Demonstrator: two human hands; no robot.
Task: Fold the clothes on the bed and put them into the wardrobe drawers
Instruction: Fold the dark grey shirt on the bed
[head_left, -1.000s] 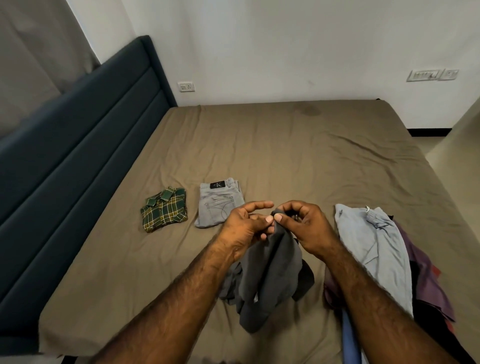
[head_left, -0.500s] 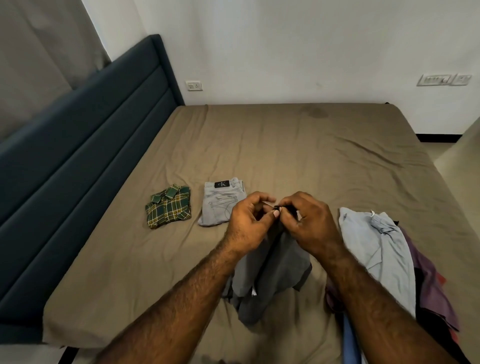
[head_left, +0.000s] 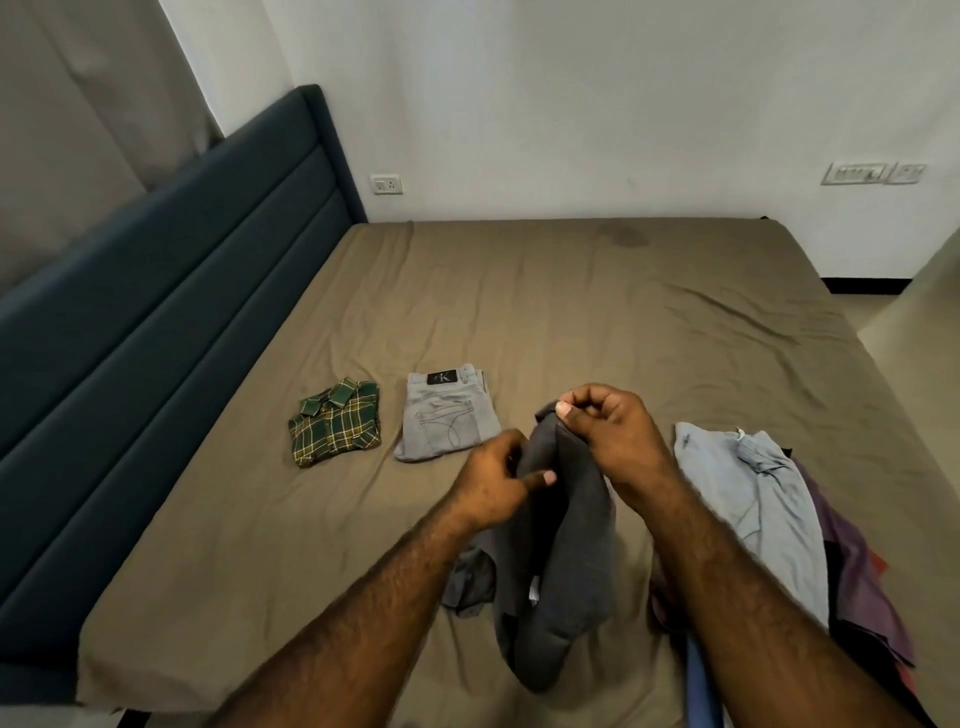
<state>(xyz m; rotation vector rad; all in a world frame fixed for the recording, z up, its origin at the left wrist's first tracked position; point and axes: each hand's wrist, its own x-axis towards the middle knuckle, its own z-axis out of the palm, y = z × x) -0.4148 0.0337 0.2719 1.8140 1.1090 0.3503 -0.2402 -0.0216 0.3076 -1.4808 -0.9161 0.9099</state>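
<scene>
Head view: crumpled dark grey garment (head_left: 576, 525)

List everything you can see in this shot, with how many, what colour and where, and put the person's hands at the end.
bed: one, olive-brown sheet, fills the middle of the view
headboard: one, dark blue, along the left
plaid shirt: one, green and yellow, folded, left of the jeans
jeans: one, light grey, folded, mid-bed
grey garment: one, dark grey, hanging from the hands down to the sheet
light blue garment: one, unfolded, on top of the right-hand pile
purple garment: one, under the blue one, right edge
wall socket: one, white, far wall
switch plates: two, white, far wall right
left hand: grips the grey garment lower down
right hand: pinches its top edge
</scene>
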